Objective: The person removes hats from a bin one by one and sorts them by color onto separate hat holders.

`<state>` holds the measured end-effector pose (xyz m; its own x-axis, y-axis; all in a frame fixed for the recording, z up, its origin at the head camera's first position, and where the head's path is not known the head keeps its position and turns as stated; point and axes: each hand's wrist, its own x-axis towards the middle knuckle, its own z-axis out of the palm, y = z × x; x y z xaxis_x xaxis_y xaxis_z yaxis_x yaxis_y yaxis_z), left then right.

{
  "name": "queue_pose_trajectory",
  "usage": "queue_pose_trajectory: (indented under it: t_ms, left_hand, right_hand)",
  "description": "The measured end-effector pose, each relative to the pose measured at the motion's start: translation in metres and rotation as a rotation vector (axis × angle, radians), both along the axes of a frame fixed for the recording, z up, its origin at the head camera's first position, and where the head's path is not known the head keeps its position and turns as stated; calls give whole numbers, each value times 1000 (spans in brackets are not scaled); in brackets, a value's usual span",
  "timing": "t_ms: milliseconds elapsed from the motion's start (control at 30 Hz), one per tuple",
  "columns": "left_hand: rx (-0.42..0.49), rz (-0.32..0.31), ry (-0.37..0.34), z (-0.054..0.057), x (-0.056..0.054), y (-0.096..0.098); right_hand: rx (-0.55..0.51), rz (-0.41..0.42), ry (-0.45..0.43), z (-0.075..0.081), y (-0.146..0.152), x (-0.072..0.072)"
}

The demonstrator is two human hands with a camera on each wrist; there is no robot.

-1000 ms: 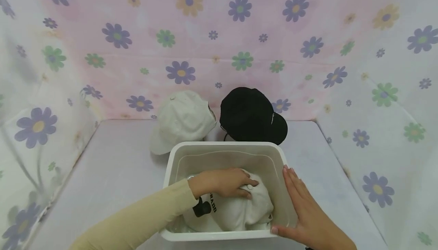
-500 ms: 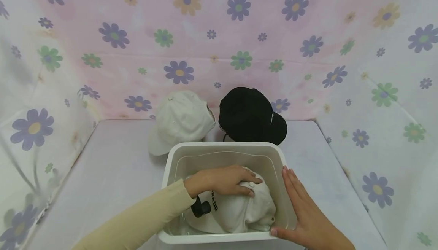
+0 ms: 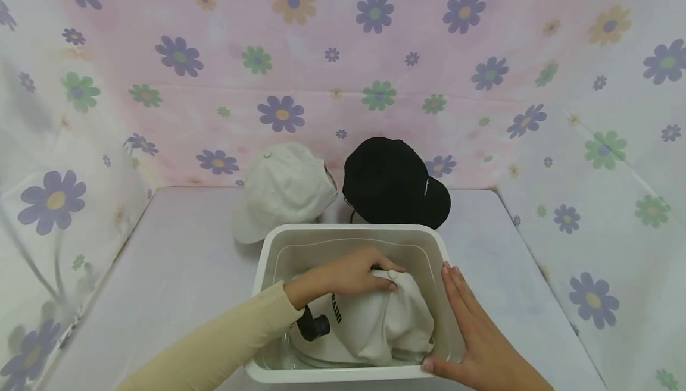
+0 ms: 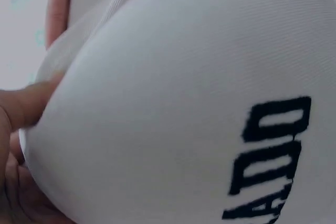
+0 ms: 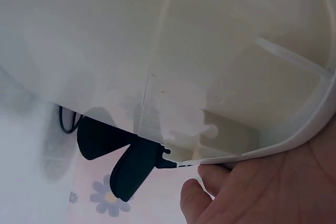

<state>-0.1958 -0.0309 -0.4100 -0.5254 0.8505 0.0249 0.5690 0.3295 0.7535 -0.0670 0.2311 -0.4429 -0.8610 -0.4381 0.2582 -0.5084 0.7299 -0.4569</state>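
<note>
A white baseball cap [image 3: 364,331] with dark lettering lies inside the white plastic bin [image 3: 351,229]. My left hand [image 3: 351,273] reaches into the bin and pinches the cap's crown near the top button, fabric bunched between thumb and fingers. The left wrist view is filled by the cap [image 4: 147,108], its lettering at the lower right and my thumb at the left edge. Along the bin's right side, my right hand [image 3: 485,337] rests with straight fingers against the wall and the thumb at the front corner. In the right wrist view its palm lies against the bin's rim.
Behind the bin sit another white cap [image 3: 286,183] on the left and a black cap [image 3: 393,183] on the right. Flower-patterned cloth [image 3: 321,28] encloses the table [image 3: 182,260] at the back and sides. A small black device [image 3: 313,325] sits at my left wrist.
My left hand has shifted on the cap's crown, now gathering it by the button, and the crown is drawn up a little. The right hand stays at the bin's side.
</note>
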Motion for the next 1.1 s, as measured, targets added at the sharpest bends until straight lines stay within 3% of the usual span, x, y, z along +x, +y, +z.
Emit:
queue_pose_trajectory:
  t_ms: [133, 367, 533, 833, 1100]
  left_hand:
    - [52, 78, -10, 3, -1, -2]
    - [77, 78, -50, 7, -3, -2]
    - [140, 114, -58, 10, -2, -2]
    - [201, 184, 21, 15, 2, -7]
    - [241, 136, 157, 18, 3, -8]
  right_hand:
    - [1, 2, 0, 1, 0, 0]
    - [2, -7, -19, 2, 0, -1]
    - [-8, -4, -17, 2, 0, 0]
    - [-1, -26, -61, 3, -1, 0]
    - [-10, -25, -78, 4, -1, -1]
